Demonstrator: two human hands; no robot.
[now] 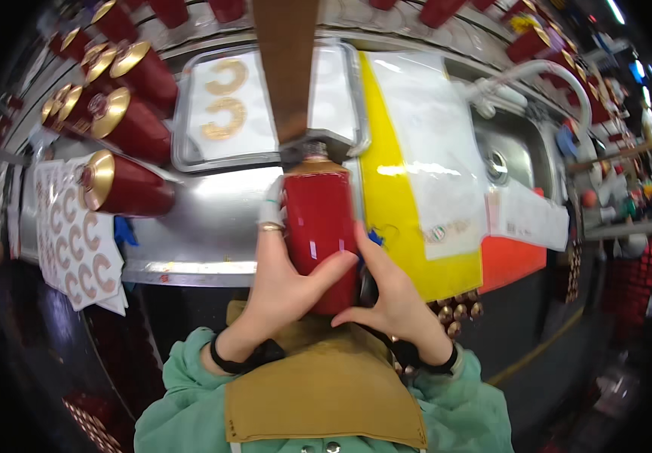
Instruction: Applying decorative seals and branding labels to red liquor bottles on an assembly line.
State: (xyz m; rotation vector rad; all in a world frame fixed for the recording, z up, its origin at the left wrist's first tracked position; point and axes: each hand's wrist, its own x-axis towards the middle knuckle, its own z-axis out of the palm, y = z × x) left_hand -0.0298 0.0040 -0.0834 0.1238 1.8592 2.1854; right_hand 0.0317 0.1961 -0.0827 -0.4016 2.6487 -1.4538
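A dark red bottle (317, 215) with a gold shoulder and a threaded neck stands out in front of me, its neck pointing away. My left hand (277, 291) is closed round its left side, thumb lying across the front. White coverings show on some of that hand's fingers. From the right, my right hand (395, 298) grips the lower part of the same bottle. Its fingertips are partly hidden behind the bottle. Just beyond the neck is a metal tray (178, 124) holding white sheets with gold C-shaped pieces (224, 119).
Several red bottles with gold ends (133, 124) lie at the left, beside sheets of C-shaped decals (77, 241). A brown upright bar (287, 60) crosses the tray. On the right are a yellow sheet (447, 275), white plastic (432, 151), a sink (519, 140) and a curved faucet (568, 75).
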